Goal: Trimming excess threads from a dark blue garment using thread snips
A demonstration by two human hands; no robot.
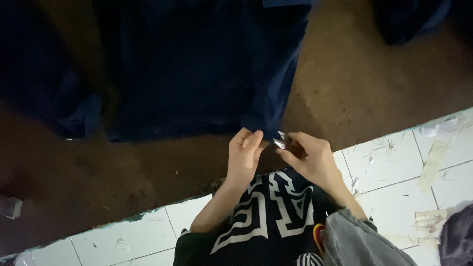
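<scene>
Left hand [245, 156] with fingers curled, pinching the lower corner of a dark navy cloth garment [197, 69]; right hand [310, 158] closed around a small shiny metal tool [280, 143] (kind unclear) touching the same corner. Garment lies spread on a brown table [345, 88]. White tiled floor [394, 197], littered with paper scraps, lies below the table edge.

- Left hand [245, 156] sits at centre frame, fingers pinched together and pointing up, bare forearm running down-left.
- Right hand [311, 160] is just right of it, fingertips pinched leftward, grey sleeve at lower right.
</scene>
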